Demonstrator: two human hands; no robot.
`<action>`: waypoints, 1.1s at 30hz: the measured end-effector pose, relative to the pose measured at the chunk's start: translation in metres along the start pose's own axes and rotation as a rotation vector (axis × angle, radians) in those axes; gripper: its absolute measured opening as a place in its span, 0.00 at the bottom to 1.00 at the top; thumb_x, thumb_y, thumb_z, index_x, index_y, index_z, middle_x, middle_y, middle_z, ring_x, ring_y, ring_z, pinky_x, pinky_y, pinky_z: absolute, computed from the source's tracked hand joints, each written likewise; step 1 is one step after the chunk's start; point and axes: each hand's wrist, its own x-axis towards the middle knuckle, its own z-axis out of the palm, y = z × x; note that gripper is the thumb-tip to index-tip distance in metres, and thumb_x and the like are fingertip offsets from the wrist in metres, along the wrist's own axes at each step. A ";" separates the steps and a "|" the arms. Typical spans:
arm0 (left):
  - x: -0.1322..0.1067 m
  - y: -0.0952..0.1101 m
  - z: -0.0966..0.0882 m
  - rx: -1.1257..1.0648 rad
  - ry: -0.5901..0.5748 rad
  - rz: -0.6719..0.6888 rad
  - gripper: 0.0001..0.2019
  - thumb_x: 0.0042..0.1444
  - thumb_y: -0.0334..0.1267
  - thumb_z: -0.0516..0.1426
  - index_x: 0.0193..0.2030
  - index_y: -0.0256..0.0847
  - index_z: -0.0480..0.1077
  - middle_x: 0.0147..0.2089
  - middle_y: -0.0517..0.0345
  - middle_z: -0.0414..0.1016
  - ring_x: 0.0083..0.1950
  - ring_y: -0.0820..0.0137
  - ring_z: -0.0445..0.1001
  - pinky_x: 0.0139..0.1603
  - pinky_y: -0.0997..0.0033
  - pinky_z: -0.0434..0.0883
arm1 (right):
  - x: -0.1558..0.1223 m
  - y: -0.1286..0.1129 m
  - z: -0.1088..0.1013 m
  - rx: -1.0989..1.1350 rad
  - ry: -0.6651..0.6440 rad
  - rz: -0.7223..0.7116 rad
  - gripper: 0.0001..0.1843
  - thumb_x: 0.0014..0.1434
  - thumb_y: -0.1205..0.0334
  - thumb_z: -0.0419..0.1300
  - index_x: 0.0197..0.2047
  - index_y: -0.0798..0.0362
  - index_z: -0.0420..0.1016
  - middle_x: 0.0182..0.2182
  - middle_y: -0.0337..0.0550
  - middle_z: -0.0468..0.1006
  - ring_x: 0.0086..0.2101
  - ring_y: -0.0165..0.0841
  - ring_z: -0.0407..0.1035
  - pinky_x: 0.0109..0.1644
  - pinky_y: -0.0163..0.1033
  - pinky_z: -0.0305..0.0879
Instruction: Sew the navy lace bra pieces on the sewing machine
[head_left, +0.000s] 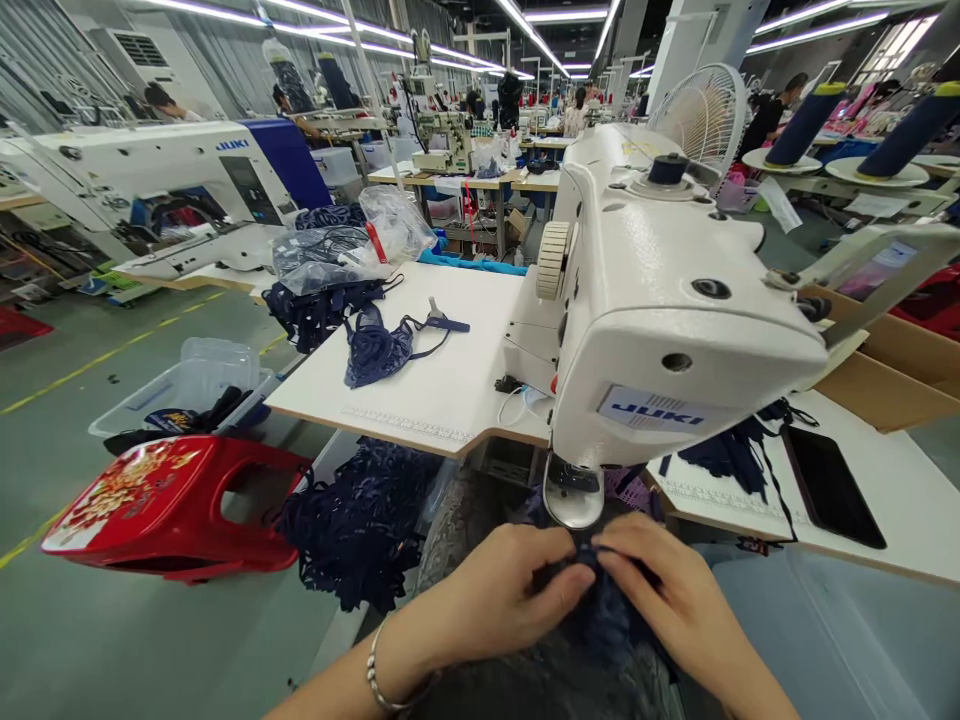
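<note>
Here, at the lower left of the frame, a red plastic stool (pixel 172 505) is seen on the floor, with a clear bin (pixel 195 385) just behind it and a loose heap of navy straps (pixel 360 535) hanging below the edge of the bench (pixel 420 400). At lower centre the left hand (pixel 499 590), a bracelet at its wrist, is closed in a pinch on a navy lace piece (pixel 600 610). The right hand (pixel 675 600) is pinched on the same piece from the other side, so that the fingertips of both nearly meet. The piece is held directly beneath the presser foot (pixel 574 490) of the white sewing machine (pixel 660 300), which fills the centre right. A dark phone (pixel 832 485) is laid flat on the bench at the right.

Two risks can be judged. The fingertips are kept very near the foot, so they could be caught if the cloth were fed while gripped this closely. The piece is also bunched, and a fold could be stitched down or the edge pulled askew.

The long axis of the piece appears to run across the frame, from one hand to the other, with the bulk hanging toward the lower edge. Which end is which cannot be told.
</note>
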 end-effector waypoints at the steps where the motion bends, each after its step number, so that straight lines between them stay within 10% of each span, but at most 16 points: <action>1: 0.000 -0.004 0.001 0.042 0.025 -0.074 0.13 0.68 0.38 0.50 0.30 0.41 0.63 0.23 0.67 0.65 0.23 0.76 0.64 0.25 0.76 0.59 | 0.006 0.004 0.003 -0.067 0.061 -0.035 0.08 0.69 0.62 0.53 0.46 0.47 0.73 0.40 0.42 0.75 0.41 0.36 0.71 0.45 0.37 0.68; 4: 0.004 -0.019 0.012 0.303 0.226 -0.192 0.13 0.67 0.39 0.52 0.30 0.41 0.66 0.24 0.63 0.68 0.24 0.72 0.67 0.26 0.73 0.59 | 0.024 0.019 0.016 -0.330 0.183 -0.102 0.10 0.70 0.62 0.51 0.44 0.49 0.74 0.39 0.45 0.76 0.42 0.40 0.70 0.46 0.42 0.68; 8: 0.008 -0.032 0.021 0.534 0.458 0.047 0.12 0.69 0.36 0.48 0.52 0.39 0.70 0.47 0.50 0.77 0.50 0.62 0.73 0.51 0.63 0.65 | 0.034 0.029 0.026 -0.554 0.302 -0.049 0.13 0.71 0.60 0.48 0.40 0.50 0.72 0.35 0.47 0.76 0.38 0.43 0.70 0.40 0.45 0.66; 11: 0.007 -0.034 0.023 0.530 0.294 0.258 0.18 0.70 0.32 0.43 0.63 0.41 0.63 0.60 0.54 0.70 0.64 0.67 0.63 0.63 0.62 0.55 | 0.030 0.036 0.028 -0.363 0.367 0.153 0.10 0.68 0.53 0.54 0.39 0.50 0.66 0.33 0.44 0.74 0.34 0.41 0.70 0.36 0.42 0.65; 17: 0.010 -0.028 0.030 0.576 0.226 0.161 0.18 0.70 0.36 0.46 0.65 0.45 0.61 0.62 0.58 0.69 0.64 0.70 0.61 0.57 0.63 0.57 | 0.028 0.050 0.027 0.286 0.342 0.385 0.12 0.66 0.49 0.54 0.38 0.48 0.61 0.28 0.35 0.66 0.29 0.33 0.65 0.33 0.36 0.63; 33: 0.016 -0.012 0.039 0.711 0.279 0.038 0.17 0.68 0.36 0.50 0.62 0.44 0.65 0.59 0.59 0.71 0.59 0.66 0.64 0.53 0.59 0.58 | 0.035 0.054 0.024 0.068 0.420 0.411 0.12 0.63 0.51 0.54 0.45 0.50 0.63 0.36 0.43 0.73 0.37 0.39 0.70 0.41 0.41 0.64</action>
